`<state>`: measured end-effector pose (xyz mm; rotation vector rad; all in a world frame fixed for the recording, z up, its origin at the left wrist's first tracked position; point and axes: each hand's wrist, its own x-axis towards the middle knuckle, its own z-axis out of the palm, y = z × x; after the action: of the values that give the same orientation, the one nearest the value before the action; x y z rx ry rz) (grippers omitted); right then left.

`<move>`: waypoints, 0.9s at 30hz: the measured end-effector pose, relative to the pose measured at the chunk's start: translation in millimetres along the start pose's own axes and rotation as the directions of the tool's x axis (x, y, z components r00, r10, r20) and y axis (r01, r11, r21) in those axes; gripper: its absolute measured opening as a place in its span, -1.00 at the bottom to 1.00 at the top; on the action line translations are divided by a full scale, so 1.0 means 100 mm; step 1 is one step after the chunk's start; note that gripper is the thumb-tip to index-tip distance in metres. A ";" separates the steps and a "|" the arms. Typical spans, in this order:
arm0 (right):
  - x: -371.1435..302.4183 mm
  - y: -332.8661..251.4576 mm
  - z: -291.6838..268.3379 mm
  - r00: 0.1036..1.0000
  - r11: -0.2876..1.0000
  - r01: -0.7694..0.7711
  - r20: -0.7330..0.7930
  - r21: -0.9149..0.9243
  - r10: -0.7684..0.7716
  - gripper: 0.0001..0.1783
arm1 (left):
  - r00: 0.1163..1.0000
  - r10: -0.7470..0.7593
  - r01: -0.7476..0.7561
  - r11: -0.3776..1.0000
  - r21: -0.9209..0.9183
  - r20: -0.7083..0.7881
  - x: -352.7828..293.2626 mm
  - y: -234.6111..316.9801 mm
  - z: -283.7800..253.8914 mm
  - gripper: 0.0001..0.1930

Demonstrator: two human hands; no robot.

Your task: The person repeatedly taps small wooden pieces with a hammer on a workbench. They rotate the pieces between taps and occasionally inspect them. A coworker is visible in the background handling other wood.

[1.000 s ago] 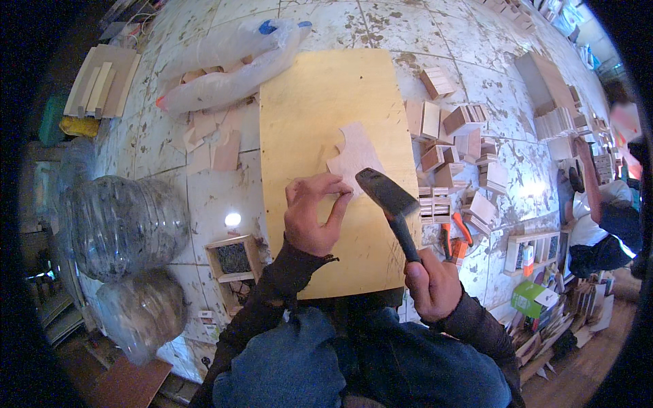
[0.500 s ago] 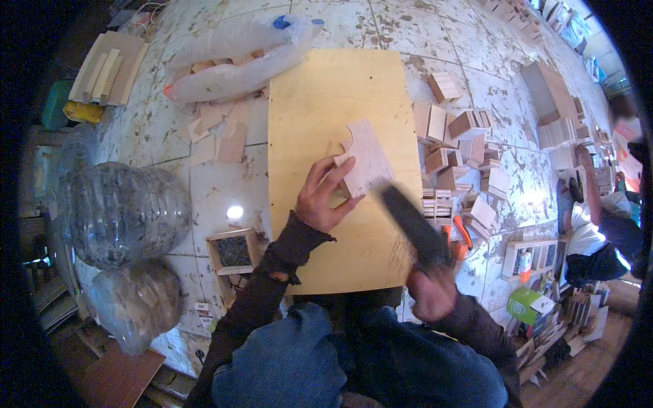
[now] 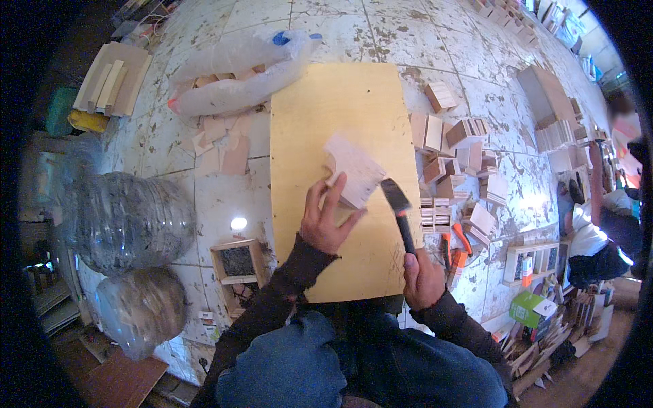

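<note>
A pale wooden block (image 3: 355, 170) with a curved notch lies tilted on a yellow plywood board (image 3: 340, 272). My left hand (image 3: 325, 221) grips its near left side, the fingertips on the block and the thumb, blurred, by its lower edge. Small dark marks show near the block's right edge. In my right hand (image 3: 425, 280) is a hammer (image 3: 397, 197) with a dark head and an orange band on its dark handle. Its head is over the board, just right of the block and apart from it.
Right of the board lie several wooden blocks (image 3: 469, 132) and orange-handled tools (image 3: 462, 238). To the left are a wooden box of nails (image 3: 237, 258), thin wood offcuts (image 3: 235, 155) and large plastic-wrapped bundles (image 3: 129, 217). A clear plastic bag (image 3: 224, 85) touches the board's far left corner.
The hammer, blurred by a swing before, is now nearly still and to the right of the block. The block has turned and shifted a little leftward, with my left hand still on it.
</note>
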<state>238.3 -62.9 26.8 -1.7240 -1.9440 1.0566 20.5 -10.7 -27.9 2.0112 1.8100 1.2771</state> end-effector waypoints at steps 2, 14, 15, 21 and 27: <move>-0.06 0.10 -0.01 0.996 0.999 0.037 -0.080 0.012 -0.036 -0.64 | 0.998 -0.057 0.059 0.983 -0.173 0.016 -0.17 0.06 -0.11 -0.25; -0.19 0.34 -0.02 0.989 0.980 -0.135 -0.040 0.148 0.143 -0.53 | 0.641 -0.762 0.516 0.517 0.683 0.093 -1.91 -1.53 -1.13 -0.89; -0.19 0.33 -0.02 0.989 0.980 -0.135 -0.035 0.149 0.142 -0.53 | 0.689 -0.712 0.478 0.587 0.653 0.136 -1.98 -1.60 -1.15 -0.89; -0.20 0.27 -0.08 0.988 0.978 -0.132 -0.054 0.159 0.142 -0.53 | 0.824 -0.562 0.511 0.688 0.515 -0.068 -1.90 -1.56 -1.33 -0.88; -0.18 0.22 -0.21 0.982 0.965 -0.186 -0.009 0.183 0.191 -0.58 | 0.795 -0.540 0.606 0.690 0.397 -0.275 -1.43 -1.00 -1.47 -0.90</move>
<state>271.8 -73.8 29.8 -1.8362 -1.6358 1.2282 -138.6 -170.2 -66.2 1.3033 2.7324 0.8414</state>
